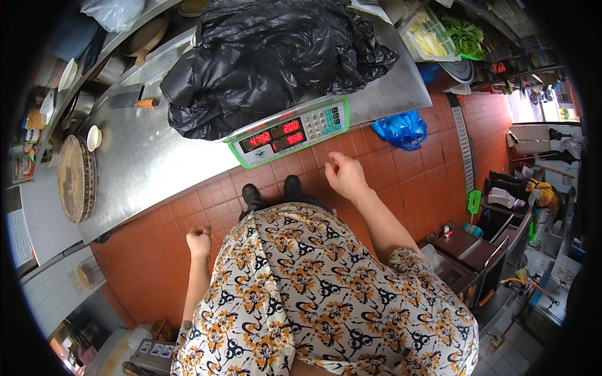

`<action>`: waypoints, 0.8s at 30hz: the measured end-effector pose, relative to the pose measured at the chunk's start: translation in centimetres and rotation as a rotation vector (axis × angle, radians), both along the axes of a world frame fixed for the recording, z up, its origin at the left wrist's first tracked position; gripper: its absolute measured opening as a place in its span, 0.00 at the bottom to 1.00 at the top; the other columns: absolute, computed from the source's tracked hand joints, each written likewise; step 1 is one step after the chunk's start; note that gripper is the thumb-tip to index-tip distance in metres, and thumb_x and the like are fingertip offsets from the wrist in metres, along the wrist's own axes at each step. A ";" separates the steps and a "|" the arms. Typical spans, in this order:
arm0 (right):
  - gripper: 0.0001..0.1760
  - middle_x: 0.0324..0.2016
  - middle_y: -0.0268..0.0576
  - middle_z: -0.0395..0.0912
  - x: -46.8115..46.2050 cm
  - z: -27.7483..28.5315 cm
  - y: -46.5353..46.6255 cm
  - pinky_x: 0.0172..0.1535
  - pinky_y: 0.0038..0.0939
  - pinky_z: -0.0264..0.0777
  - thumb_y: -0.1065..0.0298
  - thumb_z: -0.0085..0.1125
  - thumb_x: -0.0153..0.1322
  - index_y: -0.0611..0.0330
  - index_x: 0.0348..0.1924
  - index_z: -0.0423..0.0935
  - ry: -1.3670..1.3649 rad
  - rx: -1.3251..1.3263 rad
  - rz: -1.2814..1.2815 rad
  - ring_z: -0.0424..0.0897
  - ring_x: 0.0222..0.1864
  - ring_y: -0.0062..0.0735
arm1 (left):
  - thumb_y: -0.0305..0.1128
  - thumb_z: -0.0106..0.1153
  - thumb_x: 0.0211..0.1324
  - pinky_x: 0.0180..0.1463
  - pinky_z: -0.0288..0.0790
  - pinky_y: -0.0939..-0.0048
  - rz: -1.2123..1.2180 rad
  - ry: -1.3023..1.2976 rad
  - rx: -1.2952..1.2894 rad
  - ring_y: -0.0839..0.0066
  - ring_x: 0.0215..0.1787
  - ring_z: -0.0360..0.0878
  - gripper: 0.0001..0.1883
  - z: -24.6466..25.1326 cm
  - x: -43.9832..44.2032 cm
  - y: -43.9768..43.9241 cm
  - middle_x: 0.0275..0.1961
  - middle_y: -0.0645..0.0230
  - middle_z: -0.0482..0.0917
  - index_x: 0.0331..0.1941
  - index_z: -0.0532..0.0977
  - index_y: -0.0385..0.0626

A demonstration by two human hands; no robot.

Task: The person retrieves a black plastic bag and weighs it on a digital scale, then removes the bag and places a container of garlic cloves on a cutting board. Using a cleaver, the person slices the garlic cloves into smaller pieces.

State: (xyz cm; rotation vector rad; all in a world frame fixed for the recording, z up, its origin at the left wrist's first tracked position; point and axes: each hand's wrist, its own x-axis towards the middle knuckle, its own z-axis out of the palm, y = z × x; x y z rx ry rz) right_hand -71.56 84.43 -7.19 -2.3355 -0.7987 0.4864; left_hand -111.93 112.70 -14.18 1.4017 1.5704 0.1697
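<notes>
My right hand (345, 175) is raised over the tiled floor, just below the keypad end of a digital weighing scale (291, 133), touching nothing. Its fingers are bent, and a gap shows between thumb and forefinger. Lower left, my left hand (199, 240) hangs beside the patterned shirt with its fingers curled in; whether anything is inside cannot be seen. The scale has a green rim and lit red digits, and stands at the edge of a steel table (155, 174). A large black plastic bag (277, 61) lies over its pan, hiding what is inside.
A cleaver (127, 97), a small white bowl (94, 138) and a round wooden chopping block (75, 178) are on the table. A blue plastic bag (404, 130) hangs by its right corner. Baskets of vegetables (430, 37) stand beyond. Another person (536, 190) is at far right.
</notes>
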 end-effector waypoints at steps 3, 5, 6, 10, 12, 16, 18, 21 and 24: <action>0.17 0.36 0.56 0.85 -1.2 -2.1 -2.1 0.47 0.51 0.79 0.62 0.63 0.71 0.62 0.48 0.82 0.043 -0.199 0.089 0.85 0.42 0.58 | 0.23 0.64 0.63 0.35 0.71 0.72 -0.083 0.048 -0.023 0.80 0.30 0.75 0.06 0.4 0.6 -0.6 0.29 0.69 0.82 0.29 0.79 0.38; 0.17 0.39 0.60 0.85 -1.9 -4.0 -3.4 0.50 0.50 0.79 0.60 0.62 0.71 0.63 0.47 0.82 0.071 -0.346 0.174 0.84 0.46 0.59 | 0.23 0.64 0.63 0.35 0.72 0.71 -0.110 0.029 -0.041 0.80 0.30 0.76 0.06 -0.7 -0.3 -1.3 0.30 0.68 0.83 0.29 0.79 0.38; 0.18 0.41 0.61 0.84 -2.1 -4.9 -4.0 0.52 0.50 0.78 0.59 0.62 0.71 0.64 0.47 0.82 0.135 -0.413 0.177 0.83 0.48 0.60 | 0.24 0.64 0.63 0.35 0.72 0.71 -0.091 0.013 -0.039 0.80 0.30 0.76 0.07 -2.2 -1.2 -1.5 0.29 0.67 0.83 0.29 0.80 0.37; 0.23 0.48 0.65 0.82 -2.6 -11.8 -8.7 0.57 0.49 0.76 0.55 0.63 0.72 0.69 0.48 0.82 0.336 -0.585 0.102 0.81 0.54 0.61 | 0.25 0.65 0.63 0.33 0.72 0.71 -0.139 0.077 -0.106 0.79 0.28 0.75 0.07 1.2 1.5 -2.2 0.27 0.68 0.82 0.29 0.80 0.37; 0.28 0.52 0.66 0.80 -2.2 -11.7 -9.3 0.60 0.47 0.75 0.52 0.64 0.72 0.72 0.51 0.80 0.441 -0.679 0.081 0.79 0.57 0.62 | 0.25 0.65 0.63 0.33 0.71 0.71 -0.119 0.072 -0.093 0.80 0.28 0.74 0.07 1.1 1.3 -2.3 0.26 0.68 0.82 0.29 0.80 0.37; 0.26 0.50 0.68 0.81 -1.8 -14.4 -12.1 0.59 0.46 0.75 0.53 0.64 0.71 0.74 0.47 0.81 0.437 -0.665 -0.050 0.80 0.56 0.61 | 0.24 0.64 0.63 0.33 0.71 0.72 -0.098 0.055 -0.096 0.80 0.27 0.74 0.07 0.6 1.5 -2.0 0.27 0.68 0.82 0.29 0.80 0.37; 0.24 0.47 0.69 0.81 -1.4 -15.4 -12.8 0.58 0.46 0.76 0.54 0.64 0.71 0.74 0.43 0.83 0.438 -0.663 -0.093 0.81 0.54 0.60 | 0.24 0.64 0.62 0.33 0.71 0.72 -0.101 0.061 -0.100 0.80 0.28 0.74 0.06 0.7 1.7 -1.7 0.27 0.68 0.82 0.29 0.80 0.37; 0.21 0.42 0.69 0.83 -1.0 -16.3 -13.0 0.56 0.45 0.78 0.57 0.63 0.70 0.73 0.37 0.84 0.335 -0.565 -0.091 0.83 0.51 0.59 | 0.23 0.63 0.62 0.32 0.71 0.72 -0.090 0.046 -0.087 0.79 0.27 0.75 0.05 -0.5 1.2 -1.3 0.28 0.67 0.82 0.30 0.80 0.36; 0.20 0.40 0.67 0.84 -0.6 -15.9 -12.4 0.54 0.45 0.79 0.58 0.62 0.70 0.71 0.36 0.85 0.355 -0.581 -0.141 0.84 0.49 0.58 | 0.23 0.62 0.62 0.30 0.71 0.73 -0.085 0.017 -0.067 0.79 0.26 0.75 0.05 -0.8 1.3 -1.3 0.28 0.67 0.82 0.31 0.81 0.36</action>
